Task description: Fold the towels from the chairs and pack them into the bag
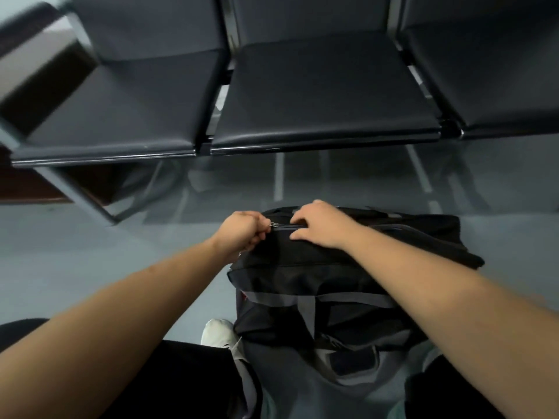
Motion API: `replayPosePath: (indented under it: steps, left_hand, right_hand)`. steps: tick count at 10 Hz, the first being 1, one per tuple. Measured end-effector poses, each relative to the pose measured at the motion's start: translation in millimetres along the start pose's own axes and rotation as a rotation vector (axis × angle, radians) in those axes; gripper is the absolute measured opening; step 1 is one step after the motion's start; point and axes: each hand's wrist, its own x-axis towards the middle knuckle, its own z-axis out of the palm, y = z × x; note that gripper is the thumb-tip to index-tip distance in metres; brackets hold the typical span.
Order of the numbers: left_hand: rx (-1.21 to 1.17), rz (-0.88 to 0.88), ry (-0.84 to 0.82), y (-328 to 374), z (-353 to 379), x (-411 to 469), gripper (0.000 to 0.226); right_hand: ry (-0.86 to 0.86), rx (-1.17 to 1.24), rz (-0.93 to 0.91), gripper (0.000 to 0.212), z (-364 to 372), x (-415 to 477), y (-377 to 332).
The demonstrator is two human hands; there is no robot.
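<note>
A black duffel bag (332,285) sits on the floor (60,252) before dark chairs (326,95). The left hand (242,231) pinches the zipper pull (273,224) at the bag's left end. The right hand (320,226) grips the fabric beside it. Hold that cloth taut and pull straight along the track.

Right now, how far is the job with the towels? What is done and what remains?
Done, it seems: the chair seats carry no towels, and none lies outside the bag. In hand: the left hand pinches the zipper pull at the bag's end, the right hand holds the bag beside it. Left: probably only closing the bag fully; towels inside cannot be seen.
</note>
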Motion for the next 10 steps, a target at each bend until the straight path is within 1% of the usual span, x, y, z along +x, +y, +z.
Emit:
replayPosePath:
  steps: [1, 2, 3, 4, 5, 6, 7, 8, 9, 10]
  left_hand:
    - [0.02, -0.007, 0.015, -2, -4, -1, 0.029]
    - [0.028, -0.059, 0.063, -12, -26, 5, 0.025]
    - [0.018, -0.132, 0.157, -30, -66, 16, 0.021]
    - [-0.019, -0.182, 0.227, -50, -75, 28, 0.021]
    - [0.048, -0.208, 0.247, -74, -58, 37, 0.024]
    - [0.112, -0.218, 0.26, -83, -52, 42, 0.027]
    - [0.145, -0.211, 0.288, -79, -55, 48, 0.026]
    - [0.205, -0.212, 0.264, -76, -58, 45, 0.025]
    - [0.44, -0.183, 0.228, -74, -56, 41, 0.024]
    - [0.572, -0.061, 0.294, -41, -50, 31, 0.03]
  right_hand:
    - [0.114, -0.139, -0.005, 0.022, 18, 12, -23]
    - [0.199, -0.131, 0.03, 0.022, 23, 13, -13]
    - [0.268, -0.093, 0.025, 0.02, 18, 16, -8]
    - [0.331, -0.079, 0.026, 0.015, 10, 20, -3]
    - [0.372, -0.037, 0.035, 0.013, 7, 19, 5]
    - [0.365, -0.045, 0.017, 0.012, 10, 20, 3]
    - [0.319, -0.046, 0.038, 0.012, 14, 23, 1]
    - [0.277, -0.056, 0.054, 0.015, 12, 23, 5]
    - [0.202, -0.047, 0.072, 0.018, 11, 20, 0]
    - [0.151, 0.025, 0.126, 0.019, -7, 21, 1]
